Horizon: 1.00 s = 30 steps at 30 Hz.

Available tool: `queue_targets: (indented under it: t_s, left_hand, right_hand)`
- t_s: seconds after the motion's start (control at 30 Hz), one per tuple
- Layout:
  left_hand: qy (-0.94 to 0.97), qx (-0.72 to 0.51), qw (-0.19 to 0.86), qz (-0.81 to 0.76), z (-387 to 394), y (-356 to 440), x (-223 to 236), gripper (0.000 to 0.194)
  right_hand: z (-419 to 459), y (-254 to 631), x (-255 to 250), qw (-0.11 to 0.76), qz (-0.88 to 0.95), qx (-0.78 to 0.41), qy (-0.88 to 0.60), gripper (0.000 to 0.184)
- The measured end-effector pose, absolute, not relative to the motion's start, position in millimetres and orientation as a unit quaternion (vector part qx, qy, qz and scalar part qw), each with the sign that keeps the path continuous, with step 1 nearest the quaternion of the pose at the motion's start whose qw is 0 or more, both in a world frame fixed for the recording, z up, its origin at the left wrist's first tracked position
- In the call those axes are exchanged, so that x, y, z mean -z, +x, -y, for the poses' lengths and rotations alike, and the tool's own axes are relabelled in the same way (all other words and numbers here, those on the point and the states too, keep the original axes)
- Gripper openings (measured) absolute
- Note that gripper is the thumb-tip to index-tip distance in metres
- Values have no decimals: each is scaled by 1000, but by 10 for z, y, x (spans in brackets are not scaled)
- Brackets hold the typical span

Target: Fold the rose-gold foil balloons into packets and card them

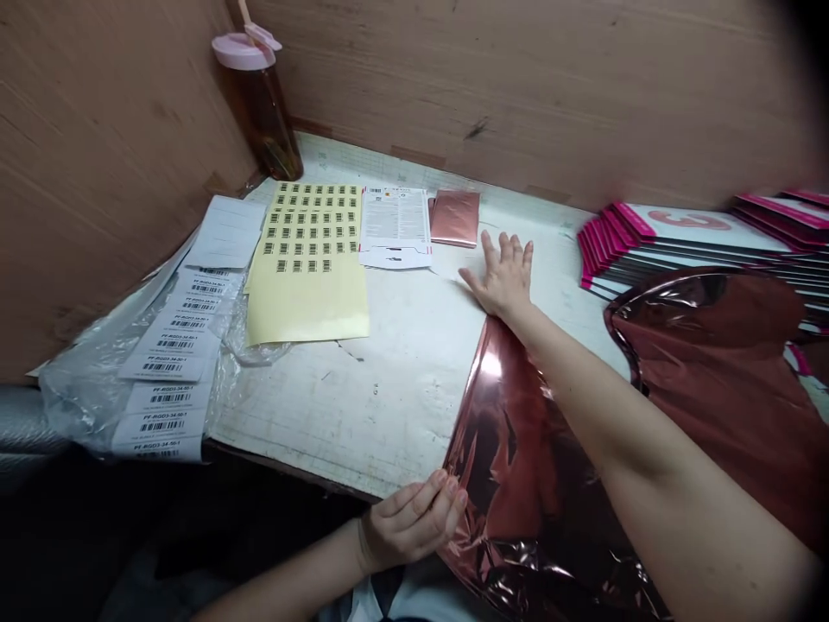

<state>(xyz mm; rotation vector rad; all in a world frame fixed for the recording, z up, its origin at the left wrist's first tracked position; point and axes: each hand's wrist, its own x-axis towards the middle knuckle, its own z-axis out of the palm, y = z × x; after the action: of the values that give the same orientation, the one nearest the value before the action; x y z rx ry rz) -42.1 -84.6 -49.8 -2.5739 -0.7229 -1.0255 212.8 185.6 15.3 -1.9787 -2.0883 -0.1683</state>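
Note:
A large shiny rose-gold foil sheet lies across the right half of the white table and hangs over its near edge. My right hand lies flat and open on the table at the sheet's far corner, fingers spread, with my forearm resting over the foil. My left hand is at the near table edge, its fingers curled and pinching the foil's left edge.
A yellow sheet of barcode stickers, a printed white card and a small folded rose-gold packet lie further back. White barcode labels sit on plastic at left. A pink-lidded bottle stands in the corner. Pink-edged packs are stacked at right.

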Motion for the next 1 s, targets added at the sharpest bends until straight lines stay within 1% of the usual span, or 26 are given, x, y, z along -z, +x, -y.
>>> queue_targets:
  t_s: [0.1,0.17,0.27,0.37,0.43,0.5,0.63,0.73,0.83,1.0]
  left_hand:
    - [-893,351,134,248,849,-417,487,26]
    - [-893,353,130,249,852,-417,488,27]
    - [-894,352,126,247,852,-422,494,26]
    - [-896,353,118,241,851,-430,501,25]
    - [-897,355,108,241,853,-432,510,25]
    - [-895,361,108,240,854,-430,523,25]
    - [-888,377,120,233,855,-416,551,25]
    - [-885,381,113,241,858,-405,562,24]
    - [-881,388,112,247,858,-398,558,24]
    - [-880,393,106,247,852,-388,523,20]
  right_hand:
    - [-1483,1807,-319,142,732,98,-659,73]
    - [-1012,1469,-316,161,744,105,-639,78]
    - [-370,1072,-173,126,820,53,-556,88]
    - [-135,969,-70,97,833,9,-545,94]
    - [-152,1001,-66,116,819,3,-563,96]
    - [-199,1038,-68,159,814,-6,-559,93]
    - [-285,1113,24,252,818,-69,-512,76]
    - [-496,1305,121,286,816,-93,-493,69]
    - [-913,1622,186,283,806,-51,-518,68]
    - [-1658,2044,223,221,795,-9,-564,72]
